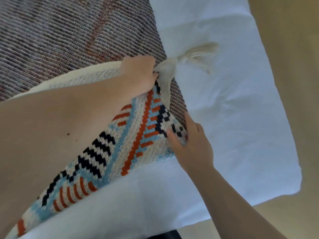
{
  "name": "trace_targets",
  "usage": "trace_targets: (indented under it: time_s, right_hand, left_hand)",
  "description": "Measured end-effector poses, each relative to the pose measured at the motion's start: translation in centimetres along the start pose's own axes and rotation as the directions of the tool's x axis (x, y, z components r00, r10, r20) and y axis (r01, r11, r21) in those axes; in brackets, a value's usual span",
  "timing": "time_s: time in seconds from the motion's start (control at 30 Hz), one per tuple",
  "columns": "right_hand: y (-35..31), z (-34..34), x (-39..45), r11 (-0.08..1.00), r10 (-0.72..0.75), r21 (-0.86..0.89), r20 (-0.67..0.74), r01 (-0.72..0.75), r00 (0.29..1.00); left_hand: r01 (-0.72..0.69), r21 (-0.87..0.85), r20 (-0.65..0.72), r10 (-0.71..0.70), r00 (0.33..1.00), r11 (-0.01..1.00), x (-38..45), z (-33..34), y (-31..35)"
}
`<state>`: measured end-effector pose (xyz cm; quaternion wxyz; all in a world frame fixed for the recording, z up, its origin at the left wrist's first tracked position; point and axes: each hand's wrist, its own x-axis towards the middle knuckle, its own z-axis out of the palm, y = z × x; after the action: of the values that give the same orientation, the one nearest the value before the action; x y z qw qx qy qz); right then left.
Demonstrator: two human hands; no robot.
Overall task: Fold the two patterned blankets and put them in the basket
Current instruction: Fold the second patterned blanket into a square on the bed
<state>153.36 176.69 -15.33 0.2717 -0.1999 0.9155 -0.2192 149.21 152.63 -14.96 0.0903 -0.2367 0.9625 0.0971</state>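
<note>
Nearest the camera, the left forearm [60, 121] crosses over the knit blanket [107, 152], which drapes under it. Left hand [139, 73] has its grip clenched on the blanket's cream corner, just beside the tassel [198, 52] lying on the white bed [233, 118]. Right hand [191, 144] pinches the blanket's edge lower down, thumb on the pattern. A striped blanket [69, 31] lies spread beneath, on the bed.

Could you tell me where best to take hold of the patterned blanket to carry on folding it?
At its corners. The left hand already grips the bunched tasselled corner of the patterned blanket, probably the best hold. The right hand pinches the edge from the right, over the white sheet, where it lies free.
</note>
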Motion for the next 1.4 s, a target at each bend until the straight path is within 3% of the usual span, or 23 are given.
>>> trace_targets:
  time_s: [0.1, 0.2, 0.27, 0.33, 0.4, 0.5, 0.73, 0.93, 1.0, 1.1, 1.2, 1.3, 1.4]
  right_hand:
    - [0.5, -0.9, -0.4, 1.0, 0.02, 0.013, 0.023, -0.021, 1.0]
    - [-0.1, -1.9, 0.1, 1.0, -0.005, -0.019, -0.018, 0.005, 1.0]
    - [-0.4, -2.5, 0.9, 1.0, -0.004, -0.024, -0.058, 0.003, 0.998]
    - [-0.3, -2.8, 1.8, 0.999, 0.031, -0.029, -0.057, -0.033, 0.998]
    - [0.3, -2.7, 2.3, 0.995, 0.07, -0.068, -0.011, -0.071, 0.997]
    - [1.0, -2.7, 2.0, 0.988, 0.079, -0.134, 0.036, -0.073, 0.996]
    - [2.7, -4.5, -1.0, 0.929, 0.078, -0.367, 0.051, -0.054, 0.996]
    - [6.9, -5.6, -7.9, 0.834, 0.268, -0.522, 0.098, -0.18, 0.958]
    - [8.3, -5.0, -10.2, 0.807, 0.358, -0.532, 0.097, -0.255, 0.929]
    - [8.8, -4.0, -11.9, 0.853, 0.399, -0.408, 0.105, -0.327, 0.911]
    - [7.6, -3.4, -10.2, 0.843, 0.357, -0.448, 0.052, -0.298, 0.933]
    - [5.0, -3.7, -5.8, 0.912, 0.182, -0.367, -0.035, -0.182, 0.983]
    - [1.8, -4.1, -0.3, 0.973, 0.011, -0.228, -0.106, -0.035, 0.994]
  left_hand:
    - [0.036, -0.178, -0.298, -0.089, 0.95, 0.983, 0.5, -1.3, 0.2]
    - [0.147, -0.357, -0.513, -0.326, 0.794, 0.922, 0.9, -3.6, 0.2]
    - [0.249, -0.384, -0.462, -0.418, 0.782, 0.889, 1.4, -3.8, 0.4]
    - [0.321, -0.346, -0.277, -0.423, 0.863, 0.882, 1.8, -2.7, 0.7]
    - [0.274, -0.187, -0.051, -0.287, 0.956, 0.943, 1.8, -0.7, 0.8]
    - [0.123, -0.029, 0.126, -0.119, 0.985, 0.992, 1.3, 1.4, 0.4]
    - [0.001, -0.152, 0.124, 0.019, 0.992, 0.988, -1.5, 2.1, 0.6]
    - [-0.155, -0.196, 0.147, 0.186, 0.972, 0.968, -6.8, 4.4, 3.7]
    - [-0.219, -0.218, 0.147, 0.254, 0.956, 0.951, -8.7, 5.0, 4.9]
    - [-0.314, -0.267, 0.012, 0.329, 0.944, 0.911, -10.2, 5.3, 6.2]
    - [-0.172, -0.395, -0.041, 0.17, 0.985, 0.902, -9.4, 5.0, 6.7]
    - [0.026, -0.415, -0.022, -0.039, 0.999, 0.91, -6.7, 3.9, 6.1]
    - [0.048, -0.46, 0.078, -0.014, 0.997, 0.886, -4.1, 2.2, 5.1]
